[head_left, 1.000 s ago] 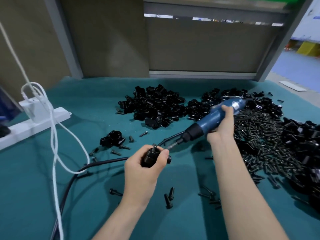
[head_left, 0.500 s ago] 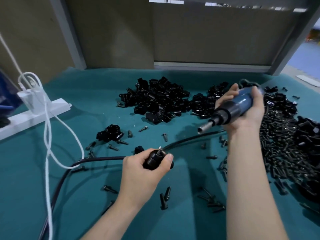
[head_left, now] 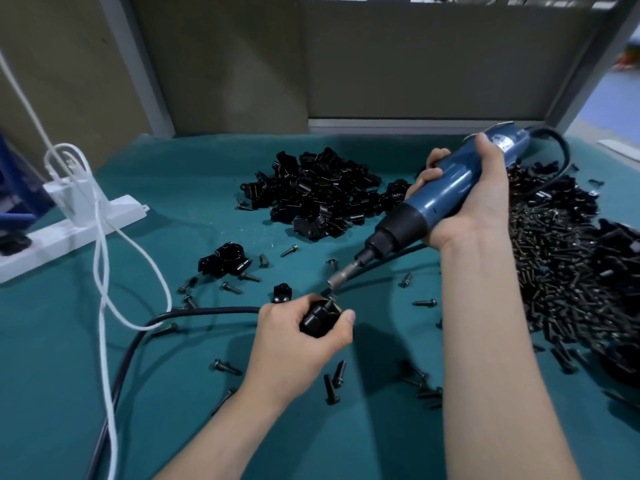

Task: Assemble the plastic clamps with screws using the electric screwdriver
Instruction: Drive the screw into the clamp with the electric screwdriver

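Left hand (head_left: 298,337) clenched round the clamp (head_left: 318,318), right hand (head_left: 464,206) wrapped round the electric screwdriver (head_left: 440,199), I'd line the bit (head_left: 337,280) hovering just above that left grip squarely onto the screw (head_left: 332,297)

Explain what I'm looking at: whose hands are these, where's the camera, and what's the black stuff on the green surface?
There is no robot here. A person works bare-handed, and the one camera sits on their head, looking forward and down. The left hand grips a black plastic clamp. The right hand holds a blue electric screwdriver, angled down at the clamp; I cannot tell whether they touch. On the green mat lie a pile of clamps, a heap of screws, a black cable and a white power strip.
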Demonstrator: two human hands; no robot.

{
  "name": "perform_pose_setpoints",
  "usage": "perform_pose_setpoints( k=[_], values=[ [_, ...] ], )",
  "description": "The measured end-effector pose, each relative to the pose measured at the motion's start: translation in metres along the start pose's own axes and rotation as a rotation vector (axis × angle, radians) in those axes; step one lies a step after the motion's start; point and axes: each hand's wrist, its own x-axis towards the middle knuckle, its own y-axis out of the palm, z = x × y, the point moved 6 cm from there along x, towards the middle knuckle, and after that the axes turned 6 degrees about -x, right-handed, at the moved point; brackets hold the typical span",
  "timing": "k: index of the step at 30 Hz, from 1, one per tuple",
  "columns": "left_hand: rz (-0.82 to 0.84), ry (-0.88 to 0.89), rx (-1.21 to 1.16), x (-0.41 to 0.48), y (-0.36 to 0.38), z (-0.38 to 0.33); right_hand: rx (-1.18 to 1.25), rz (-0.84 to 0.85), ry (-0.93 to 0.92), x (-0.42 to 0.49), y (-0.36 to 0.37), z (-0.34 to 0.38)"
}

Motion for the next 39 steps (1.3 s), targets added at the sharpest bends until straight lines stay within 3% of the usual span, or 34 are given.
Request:
perform_pose_setpoints(
  k=[17, 25, 32, 39],
  values=[
    [0.022, 0.037, 0.013, -0.001, 0.004, -0.006, -0.140, 0.036, -0.132, -0.009, 0.009, 0.017],
    [0.032, 0.037, 0.000, -0.002, 0.003, -0.007, -0.127, 0.064, -0.102, -0.010, 0.013, 0.011],
    [0.130, 0.051, -0.026, -0.003, 0.009, -0.009, -0.089, 0.224, -0.071, -0.011, 0.019, 0.007],
    [0.219, -0.103, -0.257, -0.001, 0.013, 0.001, -0.003, 0.329, -0.111, -0.009, 0.025, 0.002]
  ],
)
